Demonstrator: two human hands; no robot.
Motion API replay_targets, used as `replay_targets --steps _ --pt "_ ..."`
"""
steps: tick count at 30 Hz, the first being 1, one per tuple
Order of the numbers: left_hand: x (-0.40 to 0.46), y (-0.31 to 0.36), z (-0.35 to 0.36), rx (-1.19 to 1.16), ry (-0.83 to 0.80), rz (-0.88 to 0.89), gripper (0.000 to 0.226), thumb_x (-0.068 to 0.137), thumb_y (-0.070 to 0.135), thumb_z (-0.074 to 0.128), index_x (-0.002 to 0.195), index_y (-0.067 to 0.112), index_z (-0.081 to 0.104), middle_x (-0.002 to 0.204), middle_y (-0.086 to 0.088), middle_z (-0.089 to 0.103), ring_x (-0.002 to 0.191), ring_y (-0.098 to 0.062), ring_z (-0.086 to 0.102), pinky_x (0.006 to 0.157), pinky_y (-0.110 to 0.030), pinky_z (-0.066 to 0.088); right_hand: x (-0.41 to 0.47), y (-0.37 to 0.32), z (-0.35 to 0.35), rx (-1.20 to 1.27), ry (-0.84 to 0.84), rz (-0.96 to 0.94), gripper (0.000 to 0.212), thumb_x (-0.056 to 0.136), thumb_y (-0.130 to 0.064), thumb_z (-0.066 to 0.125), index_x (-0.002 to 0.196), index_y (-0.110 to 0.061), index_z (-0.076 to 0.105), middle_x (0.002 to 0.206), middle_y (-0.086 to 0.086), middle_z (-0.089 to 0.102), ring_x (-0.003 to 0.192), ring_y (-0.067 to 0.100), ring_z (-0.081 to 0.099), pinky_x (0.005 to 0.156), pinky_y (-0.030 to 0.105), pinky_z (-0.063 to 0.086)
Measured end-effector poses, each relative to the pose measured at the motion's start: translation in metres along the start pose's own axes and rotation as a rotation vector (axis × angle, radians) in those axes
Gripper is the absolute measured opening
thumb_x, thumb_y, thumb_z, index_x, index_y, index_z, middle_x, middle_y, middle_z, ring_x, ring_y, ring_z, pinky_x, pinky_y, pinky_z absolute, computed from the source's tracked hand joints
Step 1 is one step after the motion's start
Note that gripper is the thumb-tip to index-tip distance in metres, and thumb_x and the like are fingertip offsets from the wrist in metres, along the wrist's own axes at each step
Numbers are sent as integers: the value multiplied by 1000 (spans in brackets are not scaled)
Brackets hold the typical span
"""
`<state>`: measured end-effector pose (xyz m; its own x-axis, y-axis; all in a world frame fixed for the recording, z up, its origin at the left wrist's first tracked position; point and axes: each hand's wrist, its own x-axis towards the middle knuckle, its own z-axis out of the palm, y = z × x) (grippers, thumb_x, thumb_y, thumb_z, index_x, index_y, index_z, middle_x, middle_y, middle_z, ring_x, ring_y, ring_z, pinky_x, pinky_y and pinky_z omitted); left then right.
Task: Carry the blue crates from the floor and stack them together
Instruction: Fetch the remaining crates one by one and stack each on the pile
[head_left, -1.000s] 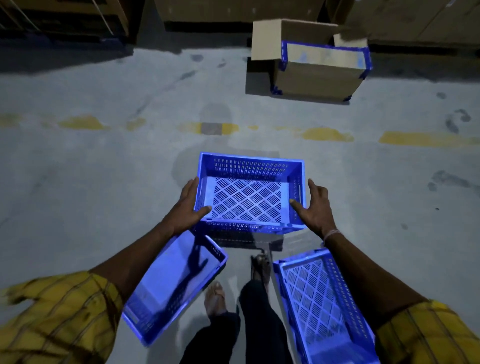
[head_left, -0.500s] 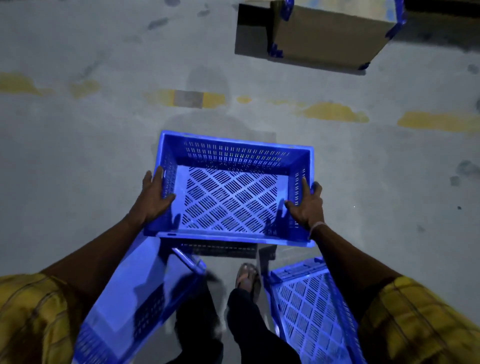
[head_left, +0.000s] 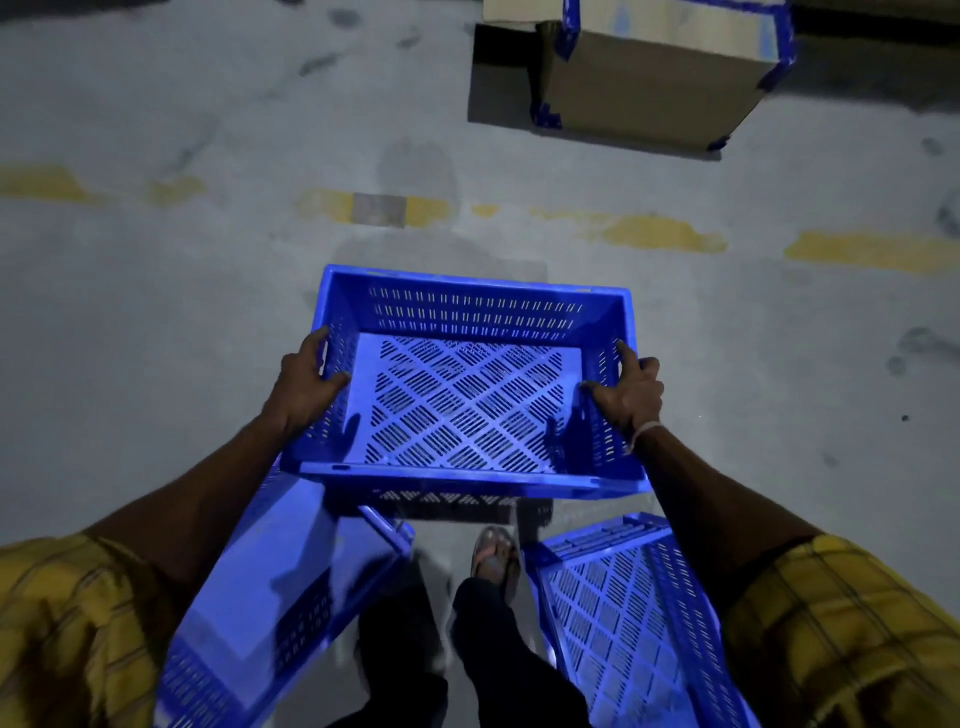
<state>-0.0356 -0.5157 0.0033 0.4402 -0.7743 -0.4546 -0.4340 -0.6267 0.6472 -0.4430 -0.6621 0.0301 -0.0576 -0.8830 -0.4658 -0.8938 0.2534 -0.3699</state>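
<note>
Left hand (head_left: 304, 384) grips blue crate (head_left: 470, 395) left rim | right hand (head_left: 626, 397) grips right rim | two crates (head_left: 270, 608) flank feet | floor (head_left: 156, 322) ahead open to cardboard box (head_left: 649, 83)

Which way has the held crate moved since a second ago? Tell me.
Cannot tell. The held crate looks larger, gripped by left hand and right hand, but the camera shifted: the cardboard box also moved up-frame.
</note>
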Motion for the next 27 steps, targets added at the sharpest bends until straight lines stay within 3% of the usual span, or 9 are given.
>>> replay_targets --steps 4,7,10,13,18,21,27 --pt "-29 30 -36 37 -26 49 77 95 13 68 159 17 26 131 -28 58 108 -44 64 91 -58 54 -22 -15 -40 -2 8 -24 81 86 -32 73 155 -23 32 142 19 34 119 48 47 101 54 46" --pt "-54 53 -68 53 0 113 76 93 2 64 159 12 27 124 -29 61 105 -44 64 88 -52 54 -41 -28 -70 -5 41 -81 76 86 -20 71 154 -21 35 138 23 37 114 49 50 100 53 46" --pt "-82 76 -105 63 16 150 77 89 -7 56 158 12 30 102 -31 63 88 -42 65 77 -47 53 -64 -47 -105 7 75 -121 71 85 -5 64 151 -19 40 131 25 39 103 48 55 95 51 48" --pt "-113 90 -143 98 32 218 79 86 -11 49 159 10 27 88 -27 57 75 -37 59 65 -36 40 -94 -71 -139 35 93 -155 70 86 3 60 150 -18 43 128 26 39 97 46 57 91 45 49" --pt "-174 108 -211 138 97 242 73 92 -8 47 159 8 24 108 -33 52 96 -40 58 76 -36 40 -161 -117 -194 39 116 -249 75 83 11 55 151 -18 42 119 30 43 95 47 57 89 38 45" --pt "-215 112 -250 157 139 278 72 92 -10 47 159 4 23 113 -33 50 102 -41 57 79 -32 36 -202 -142 -222 45 114 -298 76 83 12 52 152 -20 40 118 29 44 96 47 57 90 38 45" --pt "-290 111 -302 151 247 272 69 93 -8 48 158 6 28 122 -32 50 109 -40 57 92 -37 43 -261 -175 -254 -30 102 -447 79 81 9 55 153 -17 36 123 28 44 100 48 56 89 40 45"
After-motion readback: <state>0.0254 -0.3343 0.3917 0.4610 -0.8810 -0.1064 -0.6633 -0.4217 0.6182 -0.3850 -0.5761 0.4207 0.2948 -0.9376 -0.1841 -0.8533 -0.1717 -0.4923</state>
